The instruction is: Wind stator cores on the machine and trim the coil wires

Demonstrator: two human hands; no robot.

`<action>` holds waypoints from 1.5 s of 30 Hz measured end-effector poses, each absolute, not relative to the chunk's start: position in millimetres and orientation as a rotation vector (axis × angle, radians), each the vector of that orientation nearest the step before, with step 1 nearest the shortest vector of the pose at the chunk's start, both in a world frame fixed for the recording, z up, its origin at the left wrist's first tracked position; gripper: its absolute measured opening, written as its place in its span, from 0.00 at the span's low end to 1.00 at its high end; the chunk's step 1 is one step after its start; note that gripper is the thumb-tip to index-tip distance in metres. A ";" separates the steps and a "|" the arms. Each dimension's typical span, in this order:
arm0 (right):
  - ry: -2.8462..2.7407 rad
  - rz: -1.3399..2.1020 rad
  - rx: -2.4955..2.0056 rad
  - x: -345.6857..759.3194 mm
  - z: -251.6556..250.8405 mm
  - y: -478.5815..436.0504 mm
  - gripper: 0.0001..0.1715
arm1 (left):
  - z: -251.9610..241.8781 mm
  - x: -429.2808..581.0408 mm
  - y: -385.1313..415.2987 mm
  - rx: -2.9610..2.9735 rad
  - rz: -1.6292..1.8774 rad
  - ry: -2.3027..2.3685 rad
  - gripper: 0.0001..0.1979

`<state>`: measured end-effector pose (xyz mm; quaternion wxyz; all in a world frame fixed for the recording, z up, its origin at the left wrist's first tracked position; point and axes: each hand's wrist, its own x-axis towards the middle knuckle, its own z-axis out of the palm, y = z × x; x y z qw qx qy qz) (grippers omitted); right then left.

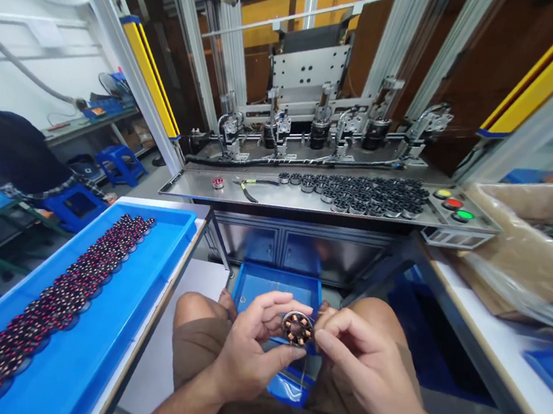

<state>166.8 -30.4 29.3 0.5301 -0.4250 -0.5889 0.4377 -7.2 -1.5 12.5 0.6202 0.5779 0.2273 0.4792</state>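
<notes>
The left hand (248,348) grips a wound ring (293,333); the right hand (357,348) is pinched closed beside it, contents unclear. Seemingly mid-handwork; the next move calls for steadiness.

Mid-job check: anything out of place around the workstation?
One red-topped part sits alone on the metal ledge, left of the pliers, away from the dark parts. A tiny piece appears loose in the blue bin. The wound part in the left hand shows no obvious damage.

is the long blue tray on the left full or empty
Partly full: dark round parts cover a long band of the blue tray, while its blue floor shows uncovered beside them.
</notes>
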 end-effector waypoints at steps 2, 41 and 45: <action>-1.375 1.023 -0.992 165.9 27.3 -30.4 0.14 | 12.8 -6.8 1.1 1.169 1.045 0.530 0.22; -1.108 0.965 -1.112 146.9 15.6 -31.6 0.15 | 10.5 2.1 -4.9 1.805 1.499 0.736 0.22; -1.067 1.035 -1.064 149.7 10.8 -30.3 0.15 | 8.6 0.4 -3.8 1.598 1.444 0.769 0.17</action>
